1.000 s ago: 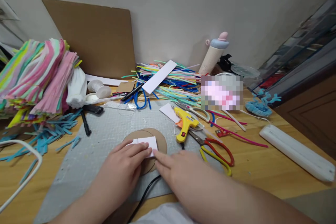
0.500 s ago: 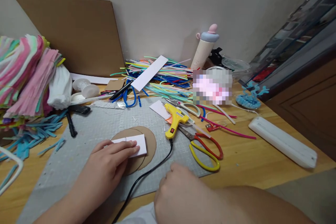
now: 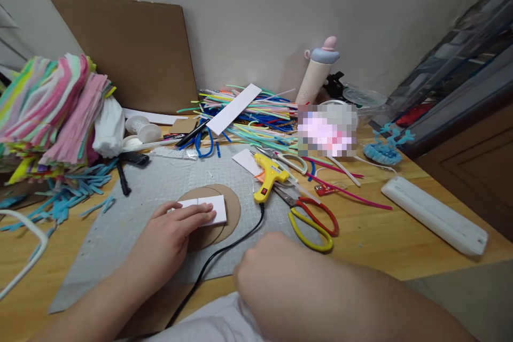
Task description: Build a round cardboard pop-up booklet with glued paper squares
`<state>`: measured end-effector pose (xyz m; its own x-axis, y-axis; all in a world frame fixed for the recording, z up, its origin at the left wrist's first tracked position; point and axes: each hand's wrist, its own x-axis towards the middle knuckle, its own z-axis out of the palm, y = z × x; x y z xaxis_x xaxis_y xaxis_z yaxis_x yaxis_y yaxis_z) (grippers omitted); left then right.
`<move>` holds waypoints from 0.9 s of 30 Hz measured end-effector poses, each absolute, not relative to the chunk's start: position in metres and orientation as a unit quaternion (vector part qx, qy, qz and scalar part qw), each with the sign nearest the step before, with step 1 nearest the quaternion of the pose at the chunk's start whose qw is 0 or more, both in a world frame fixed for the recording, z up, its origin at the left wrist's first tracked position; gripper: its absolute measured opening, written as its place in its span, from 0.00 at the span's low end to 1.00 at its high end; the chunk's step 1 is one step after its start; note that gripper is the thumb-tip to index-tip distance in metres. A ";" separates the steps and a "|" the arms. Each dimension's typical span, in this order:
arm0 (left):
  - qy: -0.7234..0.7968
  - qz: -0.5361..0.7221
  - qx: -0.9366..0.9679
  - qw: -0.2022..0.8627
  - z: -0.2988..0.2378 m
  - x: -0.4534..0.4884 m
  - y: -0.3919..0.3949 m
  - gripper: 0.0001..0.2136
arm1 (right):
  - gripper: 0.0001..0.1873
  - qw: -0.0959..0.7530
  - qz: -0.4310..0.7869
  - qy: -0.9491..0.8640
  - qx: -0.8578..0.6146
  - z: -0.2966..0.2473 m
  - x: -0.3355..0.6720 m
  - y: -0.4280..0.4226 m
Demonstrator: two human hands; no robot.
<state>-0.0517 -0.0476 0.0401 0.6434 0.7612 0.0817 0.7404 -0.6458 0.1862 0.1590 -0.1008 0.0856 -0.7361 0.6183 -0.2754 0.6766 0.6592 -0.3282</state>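
My left hand lies flat, fingers stretched out, pressing a white folded paper strip onto two overlapping brown cardboard discs on a grey cutting mat. My right hand is drawn back near the table's front edge, above the white cloth at my lap; its fingers are curled under and hidden. A yellow glue gun lies just right of the discs, its black cord running back between my hands.
Red-and-yellow scissors lie right of the glue gun. Piles of coloured pipe cleaners and felt strips crowd the back and left. A cardboard sheet leans on the wall. A bottle and white bar sit right.
My right hand left the paper strip and pulled back toward me at the table's front edge. The left hand stays pressed on the strip. The camera shifted a little.
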 end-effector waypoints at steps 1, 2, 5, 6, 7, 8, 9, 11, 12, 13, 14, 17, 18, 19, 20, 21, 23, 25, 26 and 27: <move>0.417 0.076 0.903 0.072 0.040 -0.052 -0.048 0.26 | 0.06 0.098 -0.181 0.913 0.353 0.092 0.162 -0.096; 0.423 0.078 0.900 0.077 0.041 -0.051 -0.049 0.25 | 0.05 0.088 -0.156 0.907 0.382 0.097 0.164 -0.091; 0.453 0.097 0.881 0.098 0.042 -0.049 -0.050 0.19 | 0.11 -0.012 -0.083 0.827 0.555 0.101 0.171 -0.071; 0.462 0.105 0.874 0.105 0.042 -0.048 -0.050 0.18 | 0.12 -0.050 -0.068 0.799 0.595 0.099 0.173 -0.064; 0.468 0.111 0.870 0.112 0.042 -0.048 -0.049 0.17 | 0.13 -0.078 -0.064 0.782 0.615 0.096 0.174 -0.058; 0.470 0.116 0.867 0.120 0.042 -0.048 -0.049 0.18 | 0.14 -0.102 -0.064 0.768 0.629 0.092 0.175 -0.052; 0.470 0.120 0.865 0.129 0.043 -0.048 -0.048 0.19 | 0.15 -0.120 -0.069 0.761 0.634 0.088 0.175 -0.048; 0.470 0.130 0.860 0.150 0.044 -0.049 -0.046 0.22 | 0.15 -0.145 -0.077 0.757 0.632 0.081 0.174 -0.043; 0.470 0.134 0.857 0.160 0.045 -0.049 -0.044 0.23 | 0.15 -0.160 -0.081 0.764 0.619 0.078 0.173 -0.043; 0.470 0.137 0.855 0.170 0.046 -0.050 -0.043 0.23 | 0.14 -0.177 -0.086 0.778 0.597 0.075 0.171 -0.044; 0.470 0.141 0.852 0.180 0.046 -0.051 -0.042 0.23 | 0.13 -0.194 -0.093 0.798 0.563 0.072 0.168 -0.045; 0.466 0.159 0.845 0.209 0.044 -0.054 -0.039 0.21 | 0.11 -0.202 -0.122 0.869 0.435 0.063 0.160 -0.050; 0.465 0.168 0.841 0.219 0.042 -0.055 -0.038 0.21 | 0.11 -0.187 -0.128 0.886 0.404 0.060 0.157 -0.052; 0.465 0.179 0.836 0.229 0.039 -0.056 -0.037 0.21 | 0.11 -0.173 -0.127 0.898 0.385 0.056 0.155 -0.052; 0.462 0.192 0.831 0.243 0.036 -0.057 -0.036 0.22 | 0.10 -0.163 -0.123 0.903 0.378 0.053 0.154 -0.052; 0.459 0.206 0.825 0.257 0.033 -0.058 -0.036 0.23 | 0.09 -0.161 -0.117 0.904 0.378 0.050 0.152 -0.052; 0.453 0.235 0.813 0.282 0.026 -0.059 -0.036 0.23 | 0.06 -0.167 -0.108 0.902 0.382 0.043 0.151 -0.049; 0.448 0.258 0.803 0.297 0.023 -0.061 -0.037 0.22 | 0.05 -0.172 -0.109 0.900 0.385 0.037 0.150 -0.047; 0.447 0.269 0.799 0.299 0.023 -0.062 -0.038 0.20 | 0.04 -0.171 -0.110 0.900 0.384 0.034 0.150 -0.046; 0.448 0.280 0.794 0.300 0.024 -0.064 -0.039 0.19 | 0.04 -0.171 -0.109 0.900 0.385 0.032 0.149 -0.045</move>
